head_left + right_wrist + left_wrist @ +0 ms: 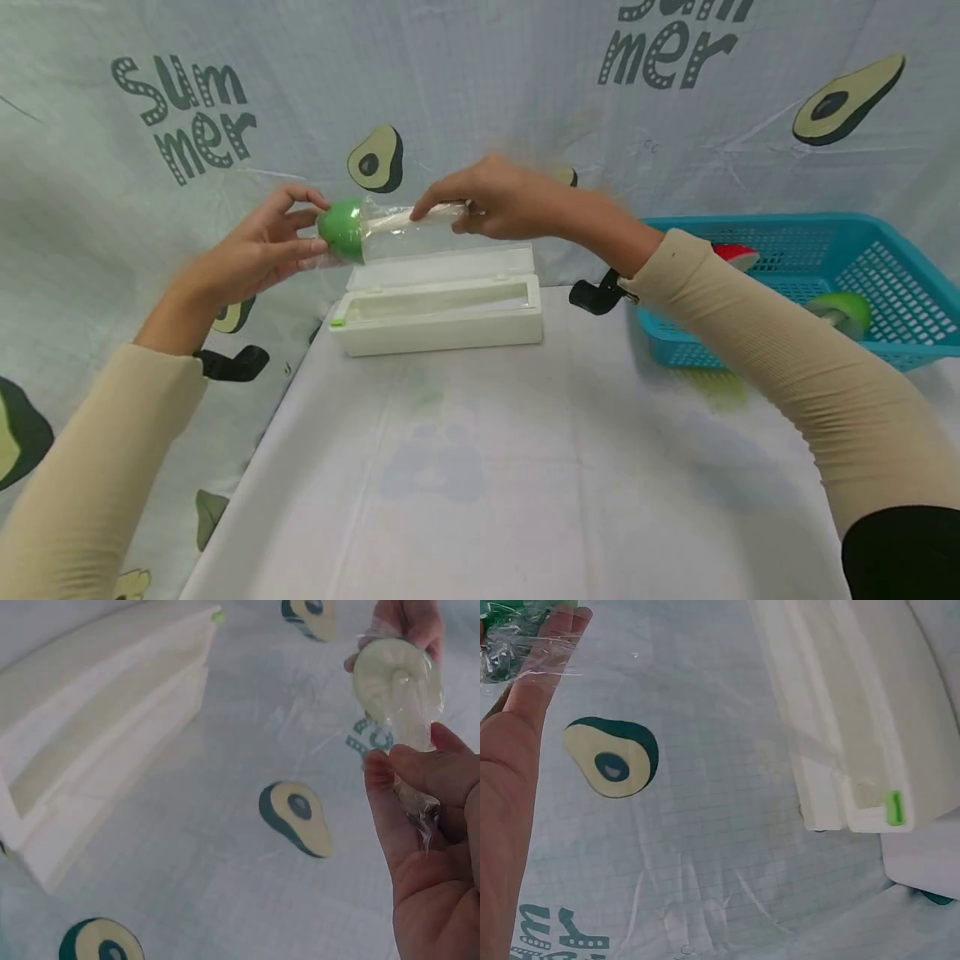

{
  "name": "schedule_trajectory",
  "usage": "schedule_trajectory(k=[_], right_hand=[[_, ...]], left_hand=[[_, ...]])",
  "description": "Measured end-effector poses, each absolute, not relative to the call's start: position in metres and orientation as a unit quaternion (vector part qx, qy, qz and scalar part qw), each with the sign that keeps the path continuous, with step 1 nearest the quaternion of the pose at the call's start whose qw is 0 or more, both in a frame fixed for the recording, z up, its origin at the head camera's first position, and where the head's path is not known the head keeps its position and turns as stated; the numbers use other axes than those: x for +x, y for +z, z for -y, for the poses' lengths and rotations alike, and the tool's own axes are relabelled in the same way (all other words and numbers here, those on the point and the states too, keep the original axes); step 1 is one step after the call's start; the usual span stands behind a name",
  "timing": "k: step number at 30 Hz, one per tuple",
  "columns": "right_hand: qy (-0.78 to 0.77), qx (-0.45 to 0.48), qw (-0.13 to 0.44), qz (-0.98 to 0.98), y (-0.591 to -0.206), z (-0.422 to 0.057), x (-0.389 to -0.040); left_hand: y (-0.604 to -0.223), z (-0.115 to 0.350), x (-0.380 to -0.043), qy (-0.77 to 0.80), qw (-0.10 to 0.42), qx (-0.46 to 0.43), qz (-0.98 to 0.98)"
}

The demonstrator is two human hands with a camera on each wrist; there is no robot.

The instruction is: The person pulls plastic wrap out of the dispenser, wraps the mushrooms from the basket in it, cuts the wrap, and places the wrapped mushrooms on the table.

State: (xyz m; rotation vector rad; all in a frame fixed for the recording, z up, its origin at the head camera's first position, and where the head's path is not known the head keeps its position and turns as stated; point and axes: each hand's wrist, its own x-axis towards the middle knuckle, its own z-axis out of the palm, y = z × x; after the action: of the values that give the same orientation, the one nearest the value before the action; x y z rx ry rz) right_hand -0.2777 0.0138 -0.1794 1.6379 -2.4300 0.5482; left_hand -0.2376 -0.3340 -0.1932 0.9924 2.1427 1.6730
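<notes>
A toy mushroom with a green cap (341, 229) and a pale stem is held sideways in the air, wrapped in clear plastic film (405, 242). My left hand (273, 237) grips the cap between thumb and fingers from the left. On the other side, my right hand (513, 200) pinches the film-covered stem near its end. Seen from the right wrist, the cream underside of the cap (371, 682) faces me, and twisted film shows below my right fingers. Behind and below the mushroom is a white cling film dispenser (442, 332) with its lid raised.
A blue plastic basket (772, 222) stands on the right of the white table (495, 517), partly behind my right sleeve. It holds a red-capped piece (735, 253) and a green-capped mushroom (847, 310). The dispenser has a small green slider (895, 808). A printed cloth hangs behind.
</notes>
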Motion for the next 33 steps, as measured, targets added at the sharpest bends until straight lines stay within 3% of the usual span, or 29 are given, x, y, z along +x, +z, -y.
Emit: schedule_trajectory(k=[6, 18, 23, 27, 33], right_hand=[[0.231, 0.555, 0.039, 0.798, -0.218, -0.019, -0.252], [0.321, 0.487, -0.013, 0.812, -0.333, -0.018, -0.214], [0.334, 0.453, -0.054, 0.825, -0.365, -0.02, -0.213], [0.306, 0.451, -0.077, 0.835, -0.378, -0.02, -0.216], [0.281, 0.465, -0.091, 0.835, -0.386, -0.019, -0.226]], left_hand=[[-0.23, 0.339, -0.215, 0.522, 0.166, 0.357, -0.757], [-0.311, 0.335, -0.183, 0.393, 0.189, 0.246, -0.865], [-0.34, 0.327, -0.181, 0.36, 0.209, 0.285, -0.864], [-0.356, 0.321, -0.183, 0.294, 0.18, 0.333, -0.878], [-0.364, 0.305, -0.192, 0.156, 0.079, 0.366, -0.914]])
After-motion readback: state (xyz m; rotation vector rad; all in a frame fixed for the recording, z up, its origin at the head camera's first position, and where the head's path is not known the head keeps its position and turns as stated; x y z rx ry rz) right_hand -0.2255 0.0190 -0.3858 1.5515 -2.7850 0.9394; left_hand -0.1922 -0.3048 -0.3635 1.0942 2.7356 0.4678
